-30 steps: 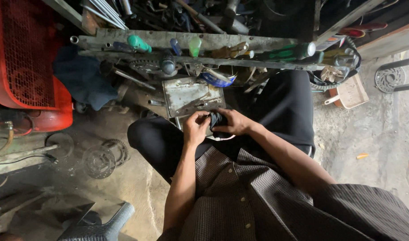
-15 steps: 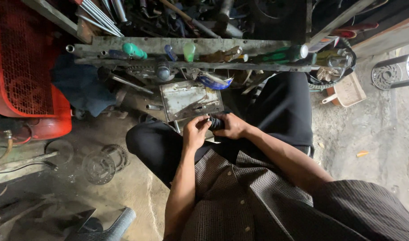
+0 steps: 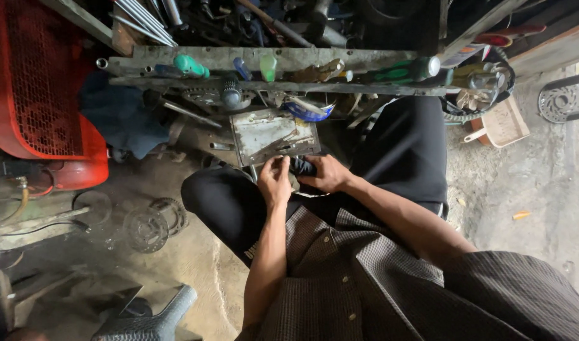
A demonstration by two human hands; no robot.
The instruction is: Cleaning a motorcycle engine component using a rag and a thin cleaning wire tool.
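I sit with black trousers, and both hands meet over my lap. My left hand [image 3: 275,181] and my right hand [image 3: 325,173] are closed together on a small dark part [image 3: 302,167] held between them; most of it is hidden by the fingers. Just beyond my hands lies a flat grey metal plate [image 3: 270,134] on the ground.
A long metal rack [image 3: 270,63] crosses the top, holding screwdrivers with green handles [image 3: 189,64] and other tools. A red machine with a mesh guard [image 3: 37,95] stands left. Sprocket discs [image 3: 152,224] lie on the dirt floor. A tan dustpan [image 3: 501,123] sits right.
My hands have stayed together on the small dark part, shifting only slightly. The view has tilted a little.
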